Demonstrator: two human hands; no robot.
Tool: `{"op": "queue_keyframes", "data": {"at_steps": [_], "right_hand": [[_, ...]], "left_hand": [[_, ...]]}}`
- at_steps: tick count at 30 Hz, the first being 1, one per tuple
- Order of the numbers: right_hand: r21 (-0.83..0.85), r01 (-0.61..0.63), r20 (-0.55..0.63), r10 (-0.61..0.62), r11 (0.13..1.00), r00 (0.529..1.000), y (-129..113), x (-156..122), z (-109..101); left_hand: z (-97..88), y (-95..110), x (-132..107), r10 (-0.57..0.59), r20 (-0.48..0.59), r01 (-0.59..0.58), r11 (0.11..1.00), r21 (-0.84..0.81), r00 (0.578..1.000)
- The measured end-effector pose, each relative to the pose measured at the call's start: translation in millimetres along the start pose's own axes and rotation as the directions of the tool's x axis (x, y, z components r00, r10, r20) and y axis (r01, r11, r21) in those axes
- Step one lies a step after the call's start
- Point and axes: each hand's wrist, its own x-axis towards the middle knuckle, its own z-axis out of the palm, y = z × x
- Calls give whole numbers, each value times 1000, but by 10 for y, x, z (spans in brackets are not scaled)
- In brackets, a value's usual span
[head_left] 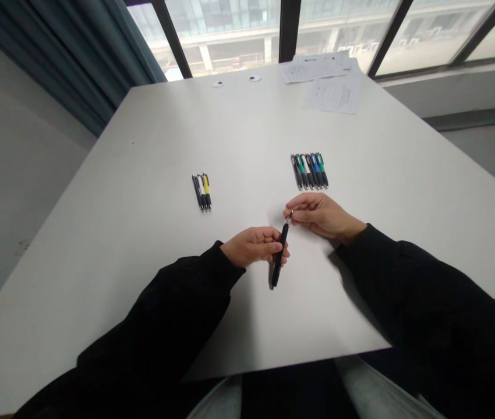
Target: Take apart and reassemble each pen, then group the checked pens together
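Ctr frame: L grip holds black pen; R grip pinches small metal part at top, best kept in line.

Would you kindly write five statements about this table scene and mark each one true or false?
1. The left hand holds a black pen. True.
2. The right hand is empty. False: it pinches a small shiny piece at the pen's far end.
3. The left group of pens numbers three. True.
4. The right group of pens is all black. False: green, white and blue show there too.
5. The papers lie near the window. True.
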Motion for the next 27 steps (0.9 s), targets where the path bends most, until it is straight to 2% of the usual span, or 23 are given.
{"op": "queue_keyframes", "data": {"at_steps": [4,8,14,18,24,27], "right_hand": [[51,-17,13,16,999,1000,-5,-3,36],[20,-34,76,33,999,997,7,3,22],[-83,-34,153,46,996,987,25,-3,-15],[-161,-2,161,28,987,987,4,-4,-27],[-429,39,172,39,903,984,-47,-25,17],[-409,63,206,25,910,978,-57,-35,42]], "left_hand": [[6,5,-2,3,18,-3,1000,-7,1000],[18,12,-2,9,27,-9,1000,-10,1000],[10,11,-4,6,29,-6,1000,6,1000],[-5,3,0,9,18,-9,1000,16,1000],[-23,-9,11,-2,34,1,999,35,999],[-21,-9,14,2,28,-2,1000,21,1000]]}}
